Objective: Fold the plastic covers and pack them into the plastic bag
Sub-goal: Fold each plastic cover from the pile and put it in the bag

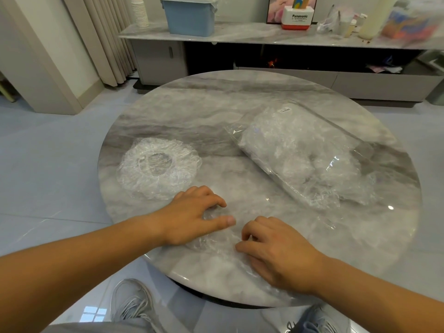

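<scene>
A clear crinkled plastic cover (216, 239) lies flat on the round marble table (216, 111) near its front edge. My left hand (192, 217) rests on its far left part with curled fingers pressing the film. My right hand (274, 248) rests on its right side, fingertips curled onto the plastic. A stack of round elastic-rimmed plastic covers (158, 164) sits at the left of the table. A clear plastic bag (305, 155) stuffed with several covers lies at the right, its open end toward the front right.
Behind the table runs a low marble-topped cabinet (240, 37) bearing a blue bin (189, 15), a stack of paper cups (140, 12) and a Panasonic box (298, 16). Grey shoes (132, 306) show on the tiled floor under the table's front edge.
</scene>
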A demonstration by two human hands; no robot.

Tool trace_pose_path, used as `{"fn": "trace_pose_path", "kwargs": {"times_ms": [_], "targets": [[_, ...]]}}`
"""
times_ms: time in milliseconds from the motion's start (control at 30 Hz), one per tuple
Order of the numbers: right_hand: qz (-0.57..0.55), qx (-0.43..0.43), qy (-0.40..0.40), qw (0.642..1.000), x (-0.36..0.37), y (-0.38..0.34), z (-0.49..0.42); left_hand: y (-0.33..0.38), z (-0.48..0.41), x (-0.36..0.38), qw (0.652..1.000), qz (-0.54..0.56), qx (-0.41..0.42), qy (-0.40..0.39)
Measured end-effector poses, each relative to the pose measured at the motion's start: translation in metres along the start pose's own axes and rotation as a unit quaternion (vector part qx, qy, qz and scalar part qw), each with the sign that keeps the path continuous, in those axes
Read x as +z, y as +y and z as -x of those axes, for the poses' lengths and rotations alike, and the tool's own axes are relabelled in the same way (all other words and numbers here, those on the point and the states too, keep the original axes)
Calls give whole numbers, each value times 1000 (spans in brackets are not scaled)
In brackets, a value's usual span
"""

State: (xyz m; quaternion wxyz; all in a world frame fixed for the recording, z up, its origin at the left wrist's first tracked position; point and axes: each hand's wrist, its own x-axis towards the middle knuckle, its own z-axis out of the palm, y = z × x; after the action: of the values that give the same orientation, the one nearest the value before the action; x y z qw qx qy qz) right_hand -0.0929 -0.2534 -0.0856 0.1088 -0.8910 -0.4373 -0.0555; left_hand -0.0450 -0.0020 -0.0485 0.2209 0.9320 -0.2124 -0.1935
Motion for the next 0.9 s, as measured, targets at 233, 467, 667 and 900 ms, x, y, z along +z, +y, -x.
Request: {"fn": "trace_pose_path", "kwargs": {"times_ms": [233,467,667,900], "targets": [[-75,44,-51,995,-11,-3,7,7,3,-3,991,-100,-89,-1],[-88,59,-41,994,-14,-6,6,14,7,-1,978,-143,-150,-8],[-81,39,21,996,-18,-21,-2,17,8,5,987,-73,-143,29],[-82,47,-47,994,-10,-30,0,22,7,15,956,215,-195,51]]}}
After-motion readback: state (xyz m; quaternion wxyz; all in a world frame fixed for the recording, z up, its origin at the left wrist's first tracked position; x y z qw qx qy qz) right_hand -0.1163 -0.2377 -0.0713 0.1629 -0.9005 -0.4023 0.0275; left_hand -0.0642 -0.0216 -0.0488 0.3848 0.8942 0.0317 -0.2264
